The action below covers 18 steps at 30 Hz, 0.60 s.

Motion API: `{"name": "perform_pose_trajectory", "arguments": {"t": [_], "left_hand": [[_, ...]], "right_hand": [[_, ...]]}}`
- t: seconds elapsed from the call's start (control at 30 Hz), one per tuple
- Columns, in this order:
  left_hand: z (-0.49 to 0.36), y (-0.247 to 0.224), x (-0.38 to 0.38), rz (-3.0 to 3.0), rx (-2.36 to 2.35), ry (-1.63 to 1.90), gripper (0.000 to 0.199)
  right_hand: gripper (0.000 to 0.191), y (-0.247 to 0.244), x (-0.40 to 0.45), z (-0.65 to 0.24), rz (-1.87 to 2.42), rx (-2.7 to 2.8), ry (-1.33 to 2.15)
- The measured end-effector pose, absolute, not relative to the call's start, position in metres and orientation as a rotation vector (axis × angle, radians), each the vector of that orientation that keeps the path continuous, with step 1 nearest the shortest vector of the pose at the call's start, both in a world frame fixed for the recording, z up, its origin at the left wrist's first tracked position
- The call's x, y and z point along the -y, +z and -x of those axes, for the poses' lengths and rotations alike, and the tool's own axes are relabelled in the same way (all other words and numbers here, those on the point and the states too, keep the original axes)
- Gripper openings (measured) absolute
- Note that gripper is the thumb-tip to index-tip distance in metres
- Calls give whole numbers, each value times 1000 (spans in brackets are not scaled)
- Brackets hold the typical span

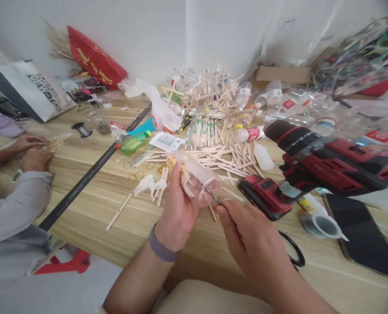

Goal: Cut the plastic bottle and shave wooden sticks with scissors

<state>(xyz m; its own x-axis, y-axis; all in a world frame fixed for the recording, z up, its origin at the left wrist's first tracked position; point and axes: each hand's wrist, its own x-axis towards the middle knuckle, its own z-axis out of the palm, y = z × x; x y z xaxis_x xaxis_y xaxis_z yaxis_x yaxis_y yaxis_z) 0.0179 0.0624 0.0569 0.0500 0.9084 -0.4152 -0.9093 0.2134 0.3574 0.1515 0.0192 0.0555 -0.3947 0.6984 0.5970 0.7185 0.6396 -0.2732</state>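
My left hand [181,192] is closed around a clear plastic bottle [197,172] with a yellow label, tilted so its base end points toward my right hand. My right hand [246,231] pinches a thin metal rod [212,196] that looks like a drill bit, its tip at the bottle's base. Whether the tip has gone through the plastic I cannot tell. A black loop-shaped handle [294,248] shows partly from behind my right hand. The red and black cordless drill [325,161] stands on its battery to the right.
Wooden sticks [210,161] are heaped mid-table, with plastic bottles [275,98] behind. At right lie a phone [364,231] and a tape roll [325,226]. A green bottle [133,143] lies left, near a black strip [92,187]. Another person's hands [33,150] work at far left.
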Motion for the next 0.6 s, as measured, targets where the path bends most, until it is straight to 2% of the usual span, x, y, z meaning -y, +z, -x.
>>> {"name": "perform_pose_trajectory", "arguments": {"t": [0.23,0.4,0.5,0.6], "left_hand": [[-20,60,-59,-78,-718,1430,32],[-25,62,-54,-170,-833,1589,31],[-28,62,-52,-228,-833,1633,34],[-30,61,-50,-295,-837,1631,38]], "right_hand": [[31,51,-21,-155,1096,2184,-155],[32,50,-23,-157,1082,2182,-295],[33,53,-22,-159,1121,2103,159],[38,57,-22,-161,1149,1845,1040]]}}
